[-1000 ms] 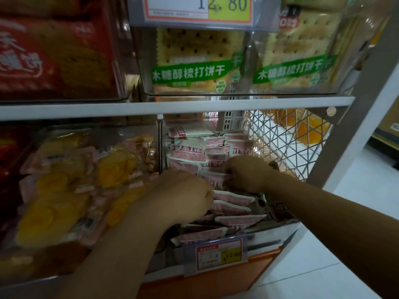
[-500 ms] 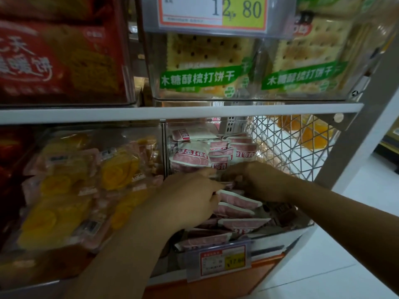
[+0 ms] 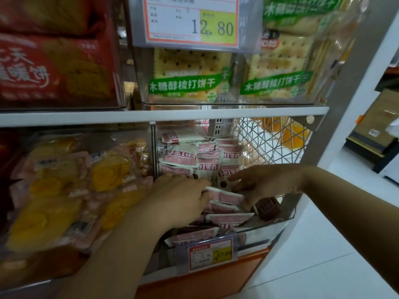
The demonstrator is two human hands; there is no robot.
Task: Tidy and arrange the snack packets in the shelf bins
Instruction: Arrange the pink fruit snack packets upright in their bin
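A clear plastic bin [image 3: 267, 228] on the lower shelf holds several pink-and-white snack packets [image 3: 180, 157], some upright at the back, some lying flat in front. My left hand [image 3: 177, 199] reaches in from the left, its fingers closed on the left end of one flat pink packet [image 3: 224, 196]. From the right, my right hand [image 3: 259, 183] pinches the same packet's other end between thumb and fingers. A dark brown packet [image 3: 267, 209] lies just under my right hand.
The neighbouring bin to the left holds yellow snack bags [image 3: 54, 190]. Above the white shelf board [image 3: 164, 115] stand cracker packs [image 3: 190, 76] and red biscuit packs [image 3: 49, 67]. A wire mesh panel [image 3: 269, 143] closes the right side. A price tag [image 3: 210, 252] hangs on the bin front.
Both hands have shifted forward and lower in the bin. My right hand opened out from a fist and, with my left hand, took hold of one flat pink packet.
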